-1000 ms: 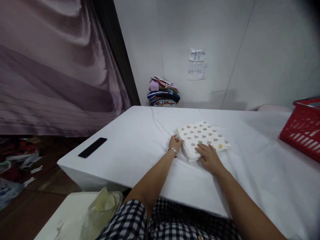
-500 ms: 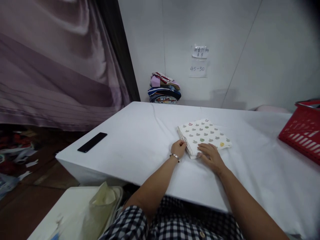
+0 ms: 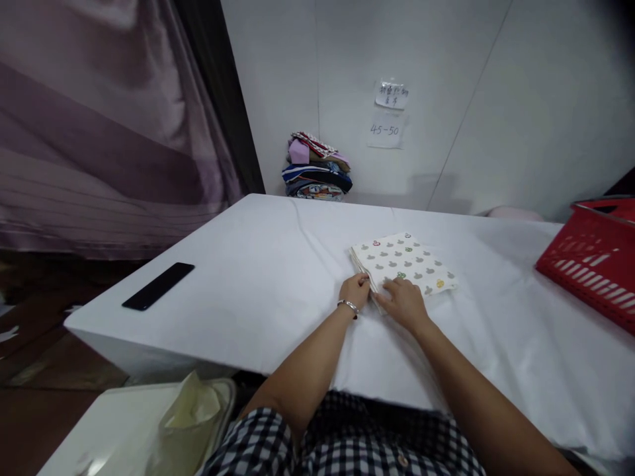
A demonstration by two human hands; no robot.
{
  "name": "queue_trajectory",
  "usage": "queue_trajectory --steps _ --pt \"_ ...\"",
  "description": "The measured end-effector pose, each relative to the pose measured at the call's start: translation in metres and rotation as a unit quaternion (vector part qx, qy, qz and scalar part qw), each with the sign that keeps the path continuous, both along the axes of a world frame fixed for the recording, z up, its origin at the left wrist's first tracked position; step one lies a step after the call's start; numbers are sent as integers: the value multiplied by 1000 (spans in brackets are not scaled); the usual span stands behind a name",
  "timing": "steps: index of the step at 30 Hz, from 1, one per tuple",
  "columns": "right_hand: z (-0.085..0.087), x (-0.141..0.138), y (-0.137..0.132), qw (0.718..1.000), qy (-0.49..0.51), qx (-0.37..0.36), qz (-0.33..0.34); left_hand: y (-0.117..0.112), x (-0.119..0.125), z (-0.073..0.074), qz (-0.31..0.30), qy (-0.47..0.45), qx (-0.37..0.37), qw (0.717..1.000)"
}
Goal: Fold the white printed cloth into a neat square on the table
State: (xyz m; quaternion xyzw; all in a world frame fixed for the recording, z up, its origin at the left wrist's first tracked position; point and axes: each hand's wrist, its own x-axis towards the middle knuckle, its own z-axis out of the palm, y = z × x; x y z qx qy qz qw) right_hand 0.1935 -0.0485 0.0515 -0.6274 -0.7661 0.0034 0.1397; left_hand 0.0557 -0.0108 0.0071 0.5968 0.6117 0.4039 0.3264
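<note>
A folded white cloth [image 3: 409, 261] with small grey and coloured prints lies on the white table [image 3: 278, 277]. My left hand [image 3: 355, 291], with a bracelet at the wrist, is curled and pinches the cloth's near left corner. Beside it my right hand [image 3: 403, 303] rests on the near edge of the cloth, fingers bent and touching the fabric. The two hands sit close together at that corner.
A black phone [image 3: 159, 285] lies near the table's left edge. A stack of folded clothes [image 3: 316, 166] stands against the wall at the back. A red basket [image 3: 592, 261] sits at the right. A white bin with a yellowish bag [image 3: 186, 416] is at lower left.
My right hand has slid left along the cloth's near edge toward my left hand. My left hand has shifted from the cloth's left side to its near corner. The view has moved slightly.
</note>
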Motion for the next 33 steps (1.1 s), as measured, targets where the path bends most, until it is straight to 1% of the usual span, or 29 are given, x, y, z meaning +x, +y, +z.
queue_trajectory --steps 5,10,17,23,29,33 --pt "4 -12 5 998 -62 -17 -20 0 0 3 -13 14 -5 1000" --pt "4 -18 6 996 -82 -25 -26 1 0 4 -24 11 -9 1000" --pt "4 -12 11 998 -40 -44 -24 2 -1 3 -35 8 -6 999" --pt "1 -10 11 1000 -14 -21 -15 4 -1 2 -33 -8 -16 999" --pt "-5 -10 7 999 47 3 10 4 -2 2 -39 -13 -25 999" --pt "-4 -10 7 999 48 -23 -6 5 -2 1 -43 -3 -20 999"
